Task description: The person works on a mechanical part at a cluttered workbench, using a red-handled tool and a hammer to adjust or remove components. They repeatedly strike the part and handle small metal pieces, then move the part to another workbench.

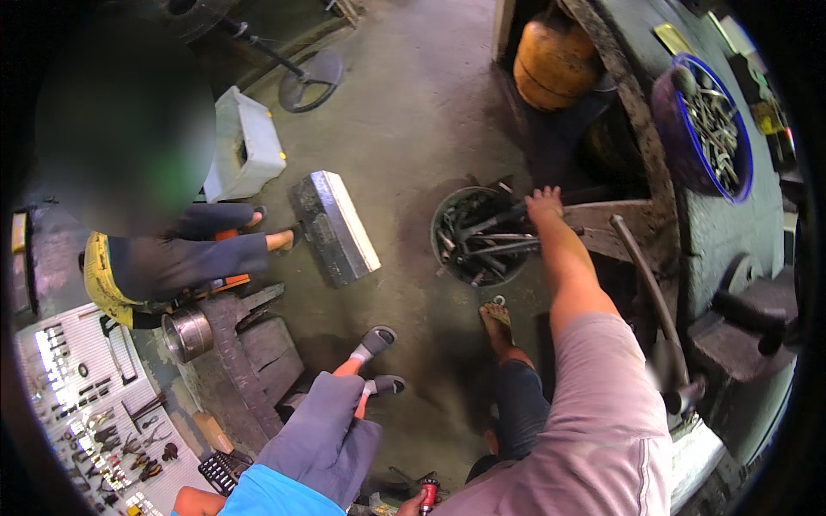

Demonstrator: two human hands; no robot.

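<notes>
My right hand (544,205) reaches forward to the right rim of a round dark tub (437,230). Its fingers look spread, over or against a dark bar beside the tub; whether it touches the bar is unclear. Inside the tub lie several long metal tools (499,244), some sticking out past the rim. At the bottom edge, partly cut off, my left hand (410,507) is closed around a red tool (428,493) with a dark end, its kind unclear.
A dark metal box (331,228) stands on the floor left of the tub. A co-worker in blue (288,490) is at lower left; another person (189,262) sits farther left. A blue-rimmed basin (667,112) of metal parts and an orange gas cylinder (555,64) are at right.
</notes>
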